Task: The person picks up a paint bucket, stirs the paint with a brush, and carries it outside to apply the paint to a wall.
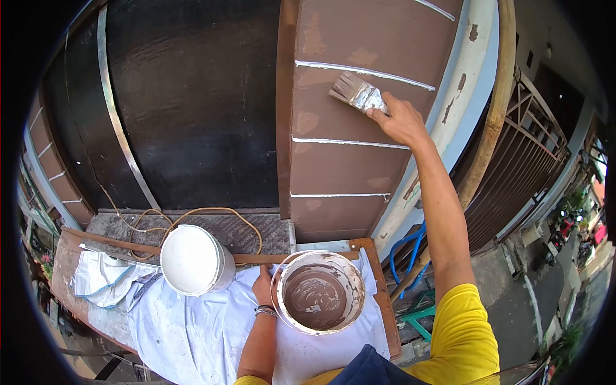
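Observation:
Against the brown wall panel, my right hand grips a wide paintbrush, its bristles pointing up and left, just below a white line. Brown paint coats the bristles and smears the metal band. My left hand is at the left side of a white bucket holding brown paint; its fingers are partly hidden, and what they hold, if anything, cannot be made out. Left of that hand stands a second white bucket. Both buckets rest on a white cloth.
A dark door is left of the panel. A peeling pipe and a bamboo pole run along its right. An orange cable loops behind the buckets. A blue hose and green stool are at the right.

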Available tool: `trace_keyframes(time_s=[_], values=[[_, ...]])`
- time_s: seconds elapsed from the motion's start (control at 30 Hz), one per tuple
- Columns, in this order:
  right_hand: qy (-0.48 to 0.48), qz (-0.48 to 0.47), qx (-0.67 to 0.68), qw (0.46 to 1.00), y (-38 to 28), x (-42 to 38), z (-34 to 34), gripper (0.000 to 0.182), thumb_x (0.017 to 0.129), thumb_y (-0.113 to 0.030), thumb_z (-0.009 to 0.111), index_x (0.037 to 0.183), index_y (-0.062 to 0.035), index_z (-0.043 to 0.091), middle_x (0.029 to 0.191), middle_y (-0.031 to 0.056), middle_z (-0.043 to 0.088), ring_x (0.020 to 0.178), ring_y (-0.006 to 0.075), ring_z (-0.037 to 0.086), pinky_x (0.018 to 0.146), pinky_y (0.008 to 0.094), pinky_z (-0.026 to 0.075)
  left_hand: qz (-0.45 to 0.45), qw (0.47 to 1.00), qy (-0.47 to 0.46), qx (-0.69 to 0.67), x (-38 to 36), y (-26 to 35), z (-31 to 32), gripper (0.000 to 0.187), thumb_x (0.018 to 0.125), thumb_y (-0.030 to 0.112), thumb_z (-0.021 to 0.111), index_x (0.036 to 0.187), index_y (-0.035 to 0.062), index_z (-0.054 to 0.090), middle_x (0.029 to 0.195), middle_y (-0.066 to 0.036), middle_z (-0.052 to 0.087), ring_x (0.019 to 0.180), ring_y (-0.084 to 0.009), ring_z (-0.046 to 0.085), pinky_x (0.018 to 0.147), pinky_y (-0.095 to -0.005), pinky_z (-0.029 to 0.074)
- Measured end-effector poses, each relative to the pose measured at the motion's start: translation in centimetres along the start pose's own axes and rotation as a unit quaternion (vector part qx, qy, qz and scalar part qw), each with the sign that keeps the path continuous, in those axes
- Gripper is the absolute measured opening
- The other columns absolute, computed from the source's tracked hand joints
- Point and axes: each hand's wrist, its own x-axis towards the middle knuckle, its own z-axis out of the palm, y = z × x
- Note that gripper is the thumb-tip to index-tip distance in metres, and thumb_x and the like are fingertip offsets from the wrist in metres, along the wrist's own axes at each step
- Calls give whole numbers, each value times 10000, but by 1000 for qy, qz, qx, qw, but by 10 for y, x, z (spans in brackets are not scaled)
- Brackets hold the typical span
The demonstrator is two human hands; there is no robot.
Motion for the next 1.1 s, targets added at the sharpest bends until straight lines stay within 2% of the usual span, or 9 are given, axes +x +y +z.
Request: trace_keyframes(time_s=[0.13, 0.23, 0.33, 0.63, 0.73, 0.93, 1.03, 1.1], values=[[21, 2, -5, 1000, 7, -3, -1, 504, 882, -460, 617, 1100, -7, 647, 976, 263, 715, 978, 419, 687, 847, 510, 517, -1, 1000, -3, 3, -1, 4, -4, 344, 936, 390, 629, 1114, 104, 560, 695, -143, 673, 667, -364, 680, 615, -466, 509], [33, -1, -8, 999, 16, -4, 3, 513, 879, -463, 621, 1110, -6, 647, 981, 264, 715, 984, 422, 687, 850, 510, 519, 2, 1000, -2, -1, -1, 4, -4, 333, 936, 378, 634, 1112, 104, 565, 710, -150, 682, 676, -366, 684, 617, -465, 510], [4, 24, -3, 1000, 17, -6, -4, 573, 877, -478, 640, 1208, -9, 637, 1051, 275, 703, 1030, 427, 671, 872, 492, 500, 8, 1000, 0, -6, -1, 3, -4, 329, 939, 374, 632, 1113, 103, 565, 730, -158, 693, 693, -369, 691, 621, -468, 510], [9, 36, 6, 999, 29, -10, -7, 574, 875, -473, 641, 1206, -3, 637, 1061, 277, 702, 1029, 426, 674, 878, 485, 502, 19, 1000, 0, -6, 0, -4, 1, 344, 955, 392, 610, 1135, 103, 556, 769, -170, 703, 722, -381, 695, 638, -482, 513], [28, 28, 6, 999, 38, -11, -3, 551, 875, -489, 620, 1139, -5, 645, 1011, 268, 714, 1005, 424, 683, 849, 498, 516, 12, 1000, -6, -14, 1, -9, 5, 348, 959, 396, 603, 1141, 103, 552, 789, -172, 707, 735, -385, 697, 646, -486, 512], [53, 37, 14, 998, 50, -17, 0, 562, 875, -492, 619, 1156, -7, 644, 1011, 270, 713, 1002, 431, 683, 849, 499, 514, 0, 1000, -15, -10, 2, -14, 9, 364, 958, 412, 598, 1149, 106, 548, 804, -175, 710, 744, -387, 698, 650, -489, 510], [15, 80, 47, 996, 54, -23, -6, 587, 872, -483, 626, 1195, 7, 633, 1027, 279, 706, 1012, 419, 683, 872, 473, 509, 14, 1000, -4, -5, 0, -12, 7, 372, 953, 423, 601, 1145, 109, 548, 794, -173, 706, 734, -387, 695, 640, -490, 507], [47, 72, 136, 987, 69, -29, 8, 618, 870, -472, 638, 1223, 34, 611, 1055, 294, 693, 1034, 397, 678, 892, 445, 500, 5, 1000, -3, -30, 2, -12, 8, 374, 949, 430, 606, 1139, 112, 548, 784, -170, 702, 725, -387, 691, 633, -489, 504]])
